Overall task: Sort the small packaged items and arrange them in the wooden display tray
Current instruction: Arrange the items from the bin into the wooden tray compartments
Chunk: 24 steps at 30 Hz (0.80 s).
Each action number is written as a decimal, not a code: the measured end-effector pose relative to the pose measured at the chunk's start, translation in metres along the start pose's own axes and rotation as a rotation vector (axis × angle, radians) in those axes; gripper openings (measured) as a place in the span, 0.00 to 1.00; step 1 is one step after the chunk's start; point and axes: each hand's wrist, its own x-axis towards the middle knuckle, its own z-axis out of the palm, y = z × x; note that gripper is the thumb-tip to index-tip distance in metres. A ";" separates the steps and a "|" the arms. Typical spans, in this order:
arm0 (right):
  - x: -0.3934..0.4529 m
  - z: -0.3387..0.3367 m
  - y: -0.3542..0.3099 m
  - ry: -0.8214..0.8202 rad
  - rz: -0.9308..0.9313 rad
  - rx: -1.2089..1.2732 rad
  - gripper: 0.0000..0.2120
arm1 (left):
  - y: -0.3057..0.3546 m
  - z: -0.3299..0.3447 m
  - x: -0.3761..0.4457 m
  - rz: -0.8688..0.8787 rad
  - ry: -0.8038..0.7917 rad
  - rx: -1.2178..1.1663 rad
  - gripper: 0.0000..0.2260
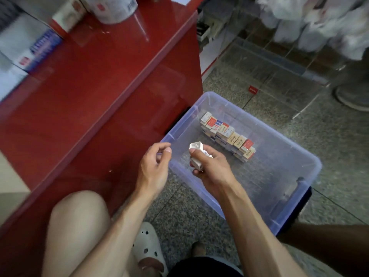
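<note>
My right hand [212, 169] grips a small white packet [196, 154] over the near left part of a clear blue plastic bin [295, 168] on the floor. Inside the bin, a stacked row of several small red, white and tan boxes [229, 135] runs diagonally. My left hand [154, 166] hovers by the bin's left rim with its fingers loosely curled, thumb and forefinger nearly touching, and I see nothing in it. No wooden tray is in view.
A glossy red counter [95, 92] stands to the left, with a white tub [111, 9] and boxes [30, 47] on top. Behind the bin is a glass case [279, 62] with white bags. My knee [79, 222] and white clog [147, 244] are below.
</note>
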 end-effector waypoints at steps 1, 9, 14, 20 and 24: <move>-0.013 0.008 -0.003 -0.026 -0.001 0.004 0.04 | 0.003 -0.010 -0.009 0.016 0.022 -0.020 0.13; -0.104 0.081 -0.012 -0.293 0.048 -0.049 0.04 | 0.034 -0.094 -0.070 0.114 0.112 -0.174 0.08; -0.137 0.125 -0.022 -0.473 0.096 -0.175 0.04 | 0.053 -0.167 -0.098 0.288 -0.065 -0.057 0.20; -0.158 0.176 -0.024 -0.636 0.152 -0.380 0.06 | 0.050 -0.243 -0.119 0.354 -0.148 0.197 0.25; -0.167 0.206 -0.012 -0.693 0.193 -0.410 0.08 | 0.040 -0.273 -0.128 0.357 -0.062 0.237 0.20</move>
